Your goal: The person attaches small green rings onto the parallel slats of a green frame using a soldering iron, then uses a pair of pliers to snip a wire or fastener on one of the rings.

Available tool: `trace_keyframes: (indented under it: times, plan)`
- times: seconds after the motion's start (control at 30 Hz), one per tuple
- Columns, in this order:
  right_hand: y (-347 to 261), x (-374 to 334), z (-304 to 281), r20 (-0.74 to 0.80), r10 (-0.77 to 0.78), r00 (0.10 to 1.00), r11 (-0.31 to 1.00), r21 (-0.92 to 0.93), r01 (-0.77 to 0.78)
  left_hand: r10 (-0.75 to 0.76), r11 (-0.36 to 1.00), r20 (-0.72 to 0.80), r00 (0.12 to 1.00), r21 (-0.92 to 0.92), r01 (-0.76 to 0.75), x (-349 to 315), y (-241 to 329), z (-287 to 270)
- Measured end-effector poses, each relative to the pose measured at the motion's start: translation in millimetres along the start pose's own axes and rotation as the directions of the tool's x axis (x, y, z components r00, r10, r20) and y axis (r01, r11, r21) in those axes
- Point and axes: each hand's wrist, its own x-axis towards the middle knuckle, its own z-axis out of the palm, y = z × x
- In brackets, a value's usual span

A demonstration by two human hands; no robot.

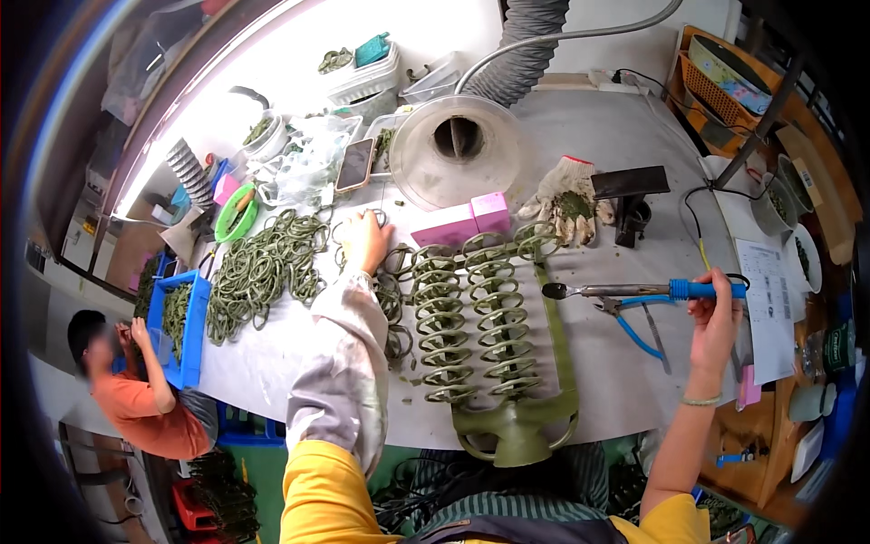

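Note:
My left hand point(364, 243) reaches to the right edge of a heap of green rings point(263, 272), its fingers pinched at one ring. In my right hand point(716, 317) is a soldering iron point(702, 290) with a blue handle and a dark, spoon-like tip. The tip points left, close to a green frame point(515, 435) standing on the table in front of me. Two columns of green rings point(498, 317) are stacked along its upright stems. Several more loose rings point(390, 299) lie between the frame and my left forearm.
Pink blocks point(462, 220), a stained glove point(571, 204), a black stand point(631, 186) and blue-handled pliers point(630, 322) surround the frame. Behind is a clear funnel hood point(453, 150) on a grey duct. A phone point(355, 165) leans nearby. A person point(149, 390) sits at left beside a blue crate point(192, 335).

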Motion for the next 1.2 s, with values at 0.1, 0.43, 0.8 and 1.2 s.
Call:
trace_keyframes:
  times: [0.1, 0.43, 0.8, 1.2]
  plan:
    - [-0.6, -1.0, 1.6, 0.032, -0.008, 0.999, 1.000, 0.013, 0.008, 0.051, 0.988, 0.064, 0.997, -0.150, -0.041, 6.5, -37.7, 1.3]
    - [4.2, 5.8, -9.3, 0.003, -0.012, 1.000, 1.000, -0.022, 0.012, 0.165, 0.311, 0.236, 0.958, -0.934, 0.177, -12.0, 22.5, -149.3]
    - [29.6, 13.2, -8.3, 0.028, 0.050, 0.998, 0.998, 0.045, -0.051, 0.617, 0.370, 0.135, 0.775, -0.919, -0.134, -54.6, 168.8, -166.7]
    - [54.3, 20.3, -0.1, 0.016, 0.081, 0.997, 0.990, 0.115, -0.082, 0.584, 0.420, 0.079, 0.808, -0.881, -0.217, -50.2, 194.9, -130.3]
